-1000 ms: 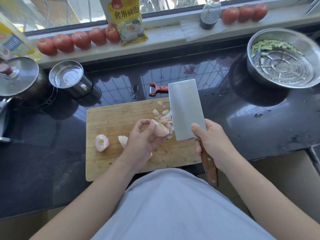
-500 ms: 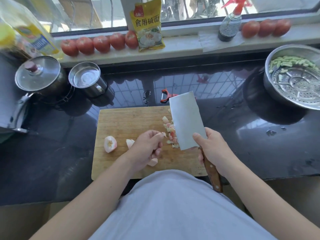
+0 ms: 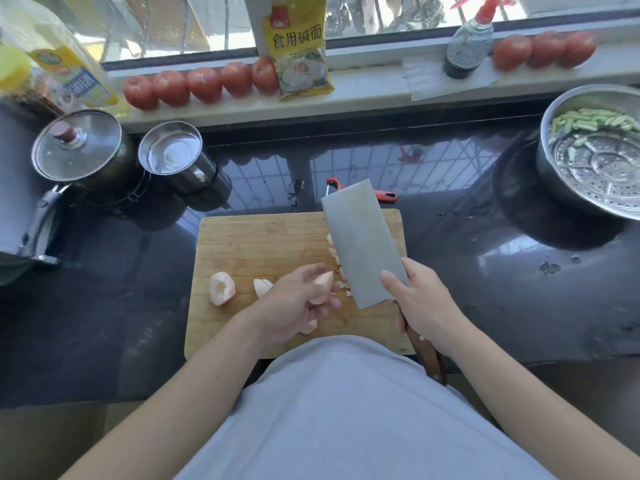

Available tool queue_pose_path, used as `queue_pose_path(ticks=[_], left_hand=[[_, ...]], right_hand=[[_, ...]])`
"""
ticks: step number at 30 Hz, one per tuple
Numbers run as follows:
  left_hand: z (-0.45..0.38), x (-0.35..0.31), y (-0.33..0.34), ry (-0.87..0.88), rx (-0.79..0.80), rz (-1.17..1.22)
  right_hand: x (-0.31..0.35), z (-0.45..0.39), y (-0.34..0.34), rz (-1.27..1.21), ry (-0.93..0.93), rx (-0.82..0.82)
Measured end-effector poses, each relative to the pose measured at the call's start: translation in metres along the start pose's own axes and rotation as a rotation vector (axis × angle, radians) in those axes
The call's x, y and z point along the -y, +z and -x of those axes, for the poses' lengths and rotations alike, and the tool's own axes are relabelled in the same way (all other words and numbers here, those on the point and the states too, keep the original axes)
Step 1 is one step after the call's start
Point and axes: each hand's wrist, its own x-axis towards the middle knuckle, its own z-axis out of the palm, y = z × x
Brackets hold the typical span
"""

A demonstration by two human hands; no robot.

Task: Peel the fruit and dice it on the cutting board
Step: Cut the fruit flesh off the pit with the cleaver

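Note:
A wooden cutting board [image 3: 249, 237] lies on the dark counter in front of me. My left hand [image 3: 294, 303] holds a pale pink peeled fruit wedge [image 3: 320, 287] just above the board. My right hand [image 3: 420, 303] grips the wooden handle of a cleaver [image 3: 360, 244], whose broad blade tilts over the board's right side. Small fruit dice [image 3: 337, 261] lie along the blade's left edge, partly hidden by it. A cored fruit piece [image 3: 221, 288] and another wedge [image 3: 262, 287] rest on the board to the left of my left hand.
A red peeler [image 3: 384, 195] lies behind the board. A lidded pot [image 3: 78, 148] and a steel cup [image 3: 171, 152] stand at the back left. A steel bowl with a steamer rack and green beans [image 3: 595, 150] sits at the right. Tomatoes [image 3: 204, 83], a yellow packet and bottles line the sill.
My left hand left the dice pile, drew back toward me and lifted a wedge off the board. The cleaver stays tilted beside the dice. The camera view shifted.

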Motion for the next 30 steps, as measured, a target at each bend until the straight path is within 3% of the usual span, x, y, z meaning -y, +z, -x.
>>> queue_pose_path(ticks=[5, 13, 21, 30], left_hand=[[0.006, 0.003, 0.001, 0.089, -0.009, 0.011], [0.011, 0.007, 0.011, 0.248, -0.209, 0.024], [0.016, 0.012, 0.012, 0.272, -0.167, 0.252], [0.017, 0.017, 0.012, 0.278, -0.155, 0.217]], right_hand=[[0.006, 0.005, 0.006, -0.019, -0.048, -0.008], [0.007, 0.005, 0.012, 0.006, -0.092, -0.026], [0.009, 0.010, 0.013, -0.029, -0.087, -0.096], [0.010, 0.011, 0.012, 0.008, -0.056, -0.099]])
